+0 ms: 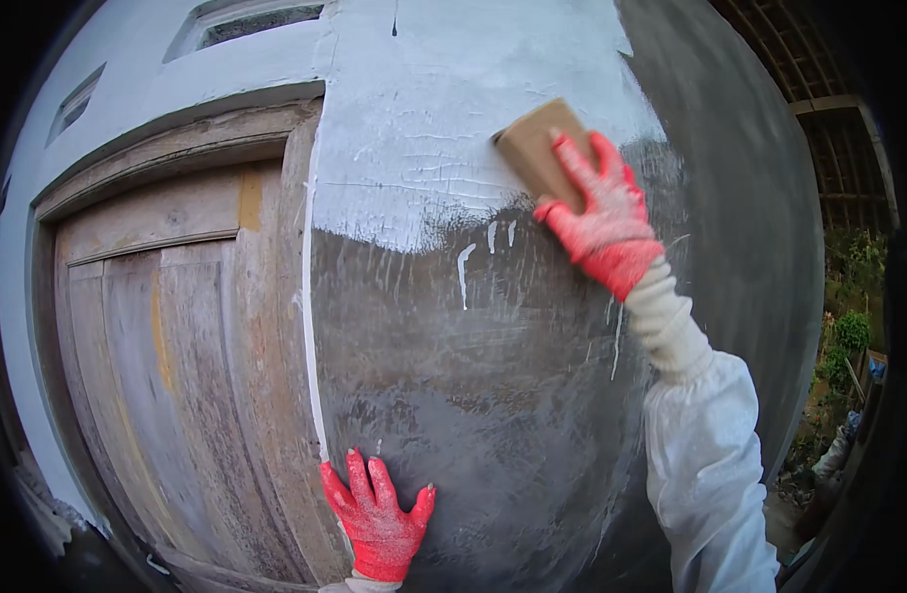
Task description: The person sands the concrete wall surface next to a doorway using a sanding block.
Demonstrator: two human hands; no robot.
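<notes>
My right hand (pixel 607 212), in a red glove dusted with white, grips a brown sanding block (pixel 542 148). The block's face lies against the wall, near the lower part of the white-painted area (pixel 424 119). Below that area the bare grey plaster (pixel 473 395) shows, with a few white drips running down it. Low on the wall, my left hand (pixel 379 519) rests with spread fingers beside the door frame, holding nothing. Its red glove has bare fingertips. The underside of the block is hidden.
At the left stands a weathered wooden door (pixel 167 346) in a wooden frame (pixel 300 326), with a white line of paint along the wall's edge. Small vent openings (pixel 261 25) sit above. Green plants (pixel 849 341) and a roof structure (pixel 839 148) lie beyond the wall at the right.
</notes>
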